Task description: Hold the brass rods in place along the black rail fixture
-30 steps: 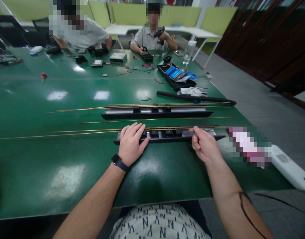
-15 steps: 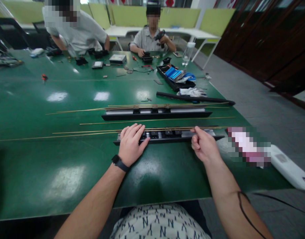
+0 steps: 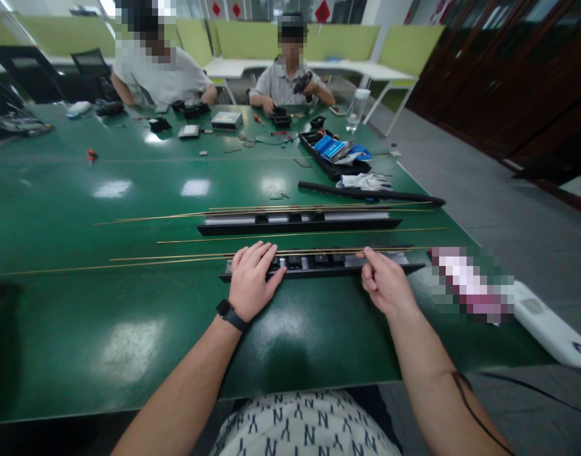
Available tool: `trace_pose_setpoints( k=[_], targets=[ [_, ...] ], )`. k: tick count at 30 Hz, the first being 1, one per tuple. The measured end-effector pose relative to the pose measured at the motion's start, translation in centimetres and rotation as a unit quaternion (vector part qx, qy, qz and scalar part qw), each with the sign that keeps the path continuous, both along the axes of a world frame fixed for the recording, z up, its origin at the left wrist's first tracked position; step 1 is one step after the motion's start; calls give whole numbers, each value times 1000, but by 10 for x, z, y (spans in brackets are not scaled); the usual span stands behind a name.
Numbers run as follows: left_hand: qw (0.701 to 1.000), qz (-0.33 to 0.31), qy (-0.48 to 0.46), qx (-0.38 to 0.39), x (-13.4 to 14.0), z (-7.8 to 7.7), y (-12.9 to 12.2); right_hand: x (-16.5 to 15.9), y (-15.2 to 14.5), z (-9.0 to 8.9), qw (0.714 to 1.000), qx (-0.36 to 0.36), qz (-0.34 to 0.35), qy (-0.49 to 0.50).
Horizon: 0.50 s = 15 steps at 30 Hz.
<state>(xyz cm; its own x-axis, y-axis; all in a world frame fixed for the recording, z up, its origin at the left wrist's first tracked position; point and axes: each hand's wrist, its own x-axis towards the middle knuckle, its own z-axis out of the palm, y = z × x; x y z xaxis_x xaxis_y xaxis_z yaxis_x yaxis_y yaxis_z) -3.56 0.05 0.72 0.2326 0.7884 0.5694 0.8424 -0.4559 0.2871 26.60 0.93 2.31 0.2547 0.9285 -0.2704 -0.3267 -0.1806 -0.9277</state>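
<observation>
A long black rail [image 3: 319,272] with a silvery channel and black blocks inside lies across the green table in front of me. My left hand [image 3: 255,278] rests palm down over its left end, fingers stretched out. Thin brass rods [image 3: 176,258] run along the rail's far side and beyond its left end, passing at my left fingertips. Toward the rail's right part, my right hand [image 3: 386,277] is closed, with index finger and thumb pinching at a brass rod. The hand partly hides the pinched spot.
A similar rail [image 3: 300,226] with brass rods lies farther back, and a single rod [image 3: 205,239] between. Behind are a black tube [image 3: 366,190], gloves [image 3: 366,182] and a black tray [image 3: 335,166]. A white device [image 3: 551,320] sits right. Two people are across the table; one holds a drill [image 3: 302,82].
The view has shifted slightly. My right hand has moved a little left along the rail, while my left hand stays on it. The person at back left has straightened up.
</observation>
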Motion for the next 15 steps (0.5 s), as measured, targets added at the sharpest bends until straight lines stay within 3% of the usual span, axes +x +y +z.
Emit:
trace_pose_setpoints(
  k=[15],
  targets=[
    [1000, 12, -5, -19, 2, 2, -2, 3, 1, -2, 1000, -15, -6, 11]
  ],
)
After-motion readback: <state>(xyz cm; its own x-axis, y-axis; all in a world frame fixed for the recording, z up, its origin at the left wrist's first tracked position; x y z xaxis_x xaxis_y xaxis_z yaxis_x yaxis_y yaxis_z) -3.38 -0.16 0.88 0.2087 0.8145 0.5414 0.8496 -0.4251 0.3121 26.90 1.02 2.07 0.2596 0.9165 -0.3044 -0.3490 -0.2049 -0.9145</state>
